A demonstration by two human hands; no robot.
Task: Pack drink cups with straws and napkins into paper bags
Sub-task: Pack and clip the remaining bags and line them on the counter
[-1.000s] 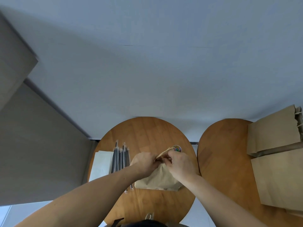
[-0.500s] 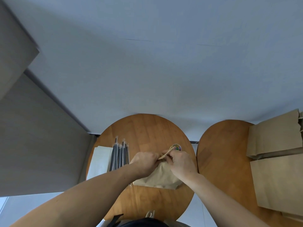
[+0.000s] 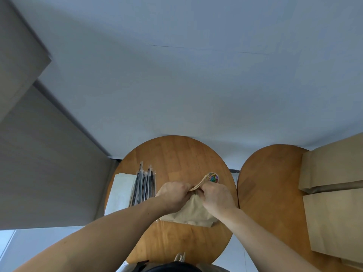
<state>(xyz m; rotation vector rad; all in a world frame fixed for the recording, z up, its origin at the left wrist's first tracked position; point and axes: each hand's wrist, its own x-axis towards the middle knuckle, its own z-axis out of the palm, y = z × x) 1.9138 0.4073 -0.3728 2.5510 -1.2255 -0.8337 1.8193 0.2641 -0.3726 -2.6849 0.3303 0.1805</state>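
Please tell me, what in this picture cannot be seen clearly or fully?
Head view only.
Inside of the paper bag: hidden by its own paper and by the left hand and right hand pinching its top; no cup shows.
Spare bags at right: cut off by the picture's edge.
Small round container: coloured contents too small to name.

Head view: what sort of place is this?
Probably an improvised indoor takeaway-packing spot: two round wooden tables by a plain wall, wrapped straws beside napkins, and brown paper bags on the right table.
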